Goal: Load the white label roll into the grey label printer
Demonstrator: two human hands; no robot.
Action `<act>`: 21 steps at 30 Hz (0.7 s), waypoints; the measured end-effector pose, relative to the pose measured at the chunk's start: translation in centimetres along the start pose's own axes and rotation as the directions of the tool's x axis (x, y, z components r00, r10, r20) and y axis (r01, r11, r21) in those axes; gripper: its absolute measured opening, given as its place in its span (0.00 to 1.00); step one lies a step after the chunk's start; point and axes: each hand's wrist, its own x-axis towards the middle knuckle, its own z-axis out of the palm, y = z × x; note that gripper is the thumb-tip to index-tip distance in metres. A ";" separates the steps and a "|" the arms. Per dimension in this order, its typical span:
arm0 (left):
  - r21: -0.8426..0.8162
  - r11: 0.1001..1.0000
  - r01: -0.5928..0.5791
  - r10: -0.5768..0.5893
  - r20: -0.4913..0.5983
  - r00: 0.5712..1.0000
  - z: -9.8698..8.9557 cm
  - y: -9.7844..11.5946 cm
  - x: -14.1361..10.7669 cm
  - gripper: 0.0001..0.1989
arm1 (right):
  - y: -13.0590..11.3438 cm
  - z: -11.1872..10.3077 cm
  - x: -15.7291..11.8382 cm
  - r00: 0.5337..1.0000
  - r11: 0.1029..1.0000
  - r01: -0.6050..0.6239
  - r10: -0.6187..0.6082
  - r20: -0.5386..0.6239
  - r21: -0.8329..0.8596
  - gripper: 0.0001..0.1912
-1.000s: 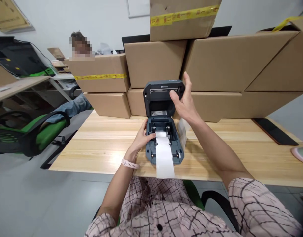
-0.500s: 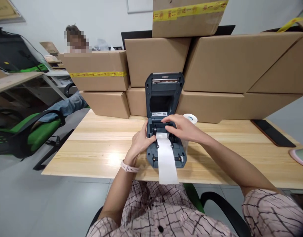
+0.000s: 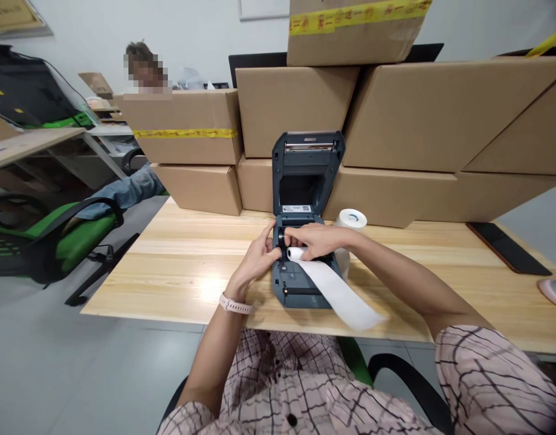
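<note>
A dark grey label printer (image 3: 300, 290) stands on the wooden table with its lid (image 3: 278, 175) tipped up and back. My left hand (image 3: 258, 254) rests along the printer's left side, thumb over the rim and fingers apart. In my right hand (image 3: 318, 239) is a small roll of white label paper (image 3: 297, 254), gripped over the printer's inner bay. Its loose strip (image 3: 345, 299) trails down to the right, past the printer's front edge. Just behind my right wrist, a larger white label roll (image 3: 352, 219) stands upright on the table.
Stacked cardboard boxes (image 3: 396, 115) line the back of the table (image 3: 178, 266). A dark phone-like slab (image 3: 507, 246) lies at the right, near a pale green and pink object (image 3: 554, 291). Behind the boxes at left sits another person (image 3: 144, 67); a green chair (image 3: 78, 235) stands at left.
My right hand has come down and taken hold of the small roll. Its strip has swung from straight down the printer's middle out to the right. My left hand stays at the printer's side.
</note>
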 end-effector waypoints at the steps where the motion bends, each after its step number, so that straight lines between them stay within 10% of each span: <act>1: -0.014 1.000 0.002 -0.002 0.002 1.000 0.1 0.0 0.0 0.45 | 0.2 -0.3 -1.0 0.997 0.994 0.067 -0.063 -0.052 0.083 0.29; 5: -0.044 0.999 0.005 -0.005 -0.002 1.000 0.2 0.0 -0.3 0.44 | 2.3 -0.8 -7.7 0.898 0.874 0.341 -0.194 -0.396 0.345 0.28; 10: -0.038 0.999 0.015 -0.015 -0.013 1.000 0.3 0.0 -0.3 0.43 | 6.8 3.4 -15.7 0.897 0.818 0.265 -0.016 -0.442 0.510 0.16; 15: -0.097 0.995 0.037 -0.039 -0.025 0.999 0.5 0.3 -0.3 0.43 | 9.3 8.8 -15.8 0.861 0.702 0.036 0.339 -0.378 0.711 0.19; 21: -0.210 0.975 0.075 -0.081 -0.017 0.997 1.0 1.2 -0.5 0.45 | 12.3 10.6 -15.7 0.851 0.571 -0.027 0.443 -0.281 0.820 0.30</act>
